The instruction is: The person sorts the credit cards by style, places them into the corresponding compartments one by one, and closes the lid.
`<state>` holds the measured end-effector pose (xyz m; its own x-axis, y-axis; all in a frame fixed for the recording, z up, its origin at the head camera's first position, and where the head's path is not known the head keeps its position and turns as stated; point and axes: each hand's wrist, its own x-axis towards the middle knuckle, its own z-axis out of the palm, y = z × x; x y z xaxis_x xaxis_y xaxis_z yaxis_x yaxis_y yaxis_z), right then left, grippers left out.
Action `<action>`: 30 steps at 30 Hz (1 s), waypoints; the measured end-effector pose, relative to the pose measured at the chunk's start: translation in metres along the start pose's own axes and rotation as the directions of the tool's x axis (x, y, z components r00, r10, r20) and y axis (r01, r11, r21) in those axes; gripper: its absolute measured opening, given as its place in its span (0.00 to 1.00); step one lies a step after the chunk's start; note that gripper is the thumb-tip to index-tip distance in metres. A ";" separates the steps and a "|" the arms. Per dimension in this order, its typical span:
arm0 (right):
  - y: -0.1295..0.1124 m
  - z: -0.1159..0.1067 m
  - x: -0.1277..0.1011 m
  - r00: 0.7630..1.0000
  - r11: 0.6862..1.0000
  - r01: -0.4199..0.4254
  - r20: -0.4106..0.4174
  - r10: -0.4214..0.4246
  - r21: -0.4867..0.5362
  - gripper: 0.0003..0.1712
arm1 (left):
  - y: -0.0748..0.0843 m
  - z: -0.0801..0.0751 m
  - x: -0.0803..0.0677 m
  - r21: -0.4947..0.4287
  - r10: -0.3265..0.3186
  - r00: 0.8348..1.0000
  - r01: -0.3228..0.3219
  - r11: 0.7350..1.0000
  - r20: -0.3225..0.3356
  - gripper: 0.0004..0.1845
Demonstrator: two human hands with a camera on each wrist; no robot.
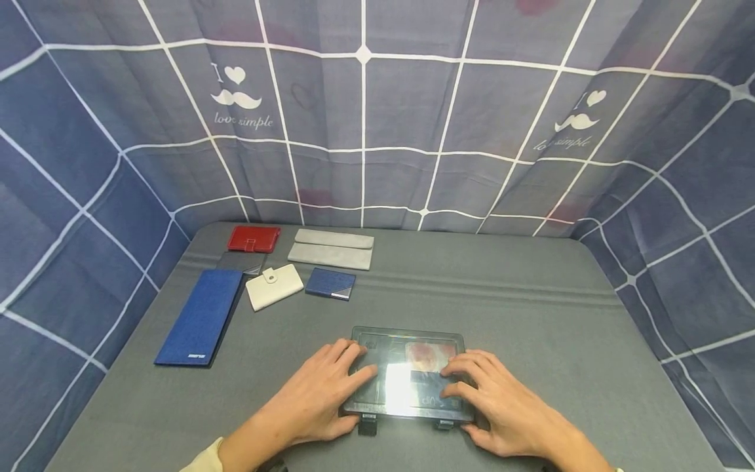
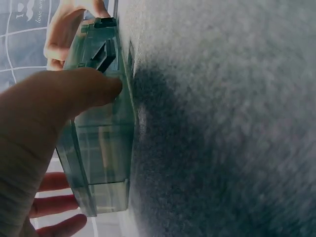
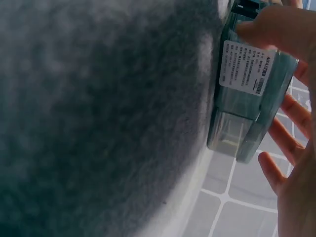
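A clear, green-tinted plastic storage box point(image 1: 377, 393) with a see-through lid lies flat on the grey table, glare across its top. At the box's left end my left hand point(image 1: 330, 393) grips it, thumb point(image 2: 106, 86) against the side wall and fingers over the lid. My right hand point(image 1: 501, 403) holds the opposite end the same way, with its thumb point(image 3: 252, 32) close above a white printed label point(image 3: 245, 66). Two dark latches sit on the near edge; the left latch point(image 1: 367, 426) sticks outward, the right latch point(image 1: 444, 425) less so. A reddish picture shows through the lid.
Behind the box on the left lie a long blue folder point(image 1: 197, 318), a cream snap wallet point(image 1: 274, 286), a small blue card case point(image 1: 330, 283), a dark grey case point(image 1: 240, 262), a red wallet point(image 1: 253, 238) and a light grey wallet point(image 1: 331, 249). A checked curtain point(image 1: 401, 118) surrounds the table.
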<state>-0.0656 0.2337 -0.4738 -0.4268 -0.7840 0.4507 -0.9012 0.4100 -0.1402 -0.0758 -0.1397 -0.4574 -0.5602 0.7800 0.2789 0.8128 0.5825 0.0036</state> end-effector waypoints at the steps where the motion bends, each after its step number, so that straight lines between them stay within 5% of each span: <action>1: 0.000 0.001 0.001 1.000 1.000 0.004 -0.002 -0.004 -0.006 0.38 | 0.001 0.000 0.000 0.006 -0.002 1.000 0.002 1.000 -0.002 0.42; 10: -0.008 0.003 0.001 0.998 0.994 -0.050 0.041 0.054 -0.096 0.37 | 0.003 -0.002 0.001 -0.055 -0.043 0.999 0.043 0.998 -0.001 0.42; 22: -0.016 0.003 0.006 0.992 0.987 -0.090 0.073 0.100 -0.137 0.36 | 0.003 -0.008 0.001 -0.139 -0.110 0.990 0.121 0.983 0.083 0.36; 30: -0.016 0.003 0.008 0.995 0.992 -0.098 -0.012 0.097 -0.075 0.29 | -0.001 -0.009 0.002 -0.177 -0.100 0.994 0.108 0.978 0.054 0.37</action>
<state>-0.0554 0.2193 -0.4703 -0.5114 -0.7347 0.4457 -0.8470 0.5184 -0.1172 -0.0763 -0.1407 -0.4486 -0.6463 0.7293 0.2245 0.7630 0.6134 0.2040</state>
